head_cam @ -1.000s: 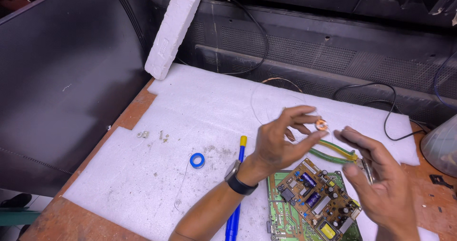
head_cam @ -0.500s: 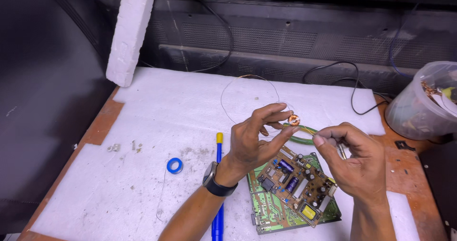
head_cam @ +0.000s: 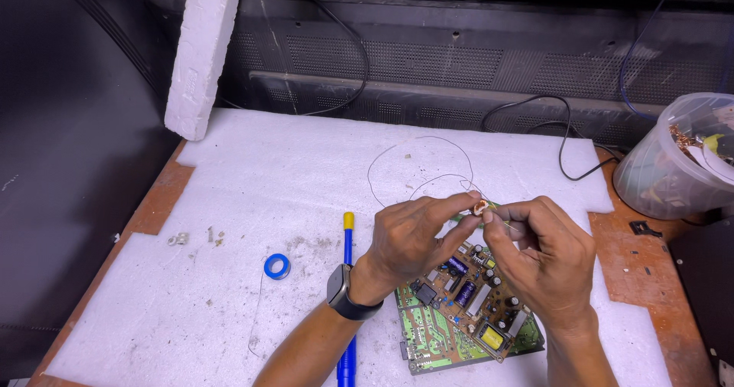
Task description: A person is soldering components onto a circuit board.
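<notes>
Both hands meet above the white foam sheet (head_cam: 252,203) that covers the desk (head_cam: 157,203). Left hand (head_cam: 413,238), smartwatch (head_cam: 344,295) on the wrist, has its grip closed on a small copper coil (head_cam: 480,206), pinched between thumb and forefinger tips. Right hand (head_cam: 547,253) sits just beside it, touching at the fingertips, grip closed too, pinching at the same coil from the other side; what exactly the right fingers hold is partly hidden, looks like the fine wire end. Thin wire (head_cam: 417,165) loops up and back from the coil in a big curl over the foam.

The coil is held in the air, just above the top edge of a green circuit board (head_cam: 451,330) lying on the foam under both hands; board carries capacitors and a yellow part near its lower right corner. A green strip, partly hidden, shows behind the fingers; cannot tell what it is.

Blue tool with yellow tip (head_cam: 348,238) lies on the foam, running under the left forearm. Blue ring (head_cam: 277,265) left of it, apart. Small metal bits (head_cam: 180,239) further left near the foam edge. White foam block (head_cam: 200,54) leans upper left. Clear plastic tub (head_cam: 677,161) with scraps at right edge. Black cable (head_cam: 562,138) trails near the back.
</notes>
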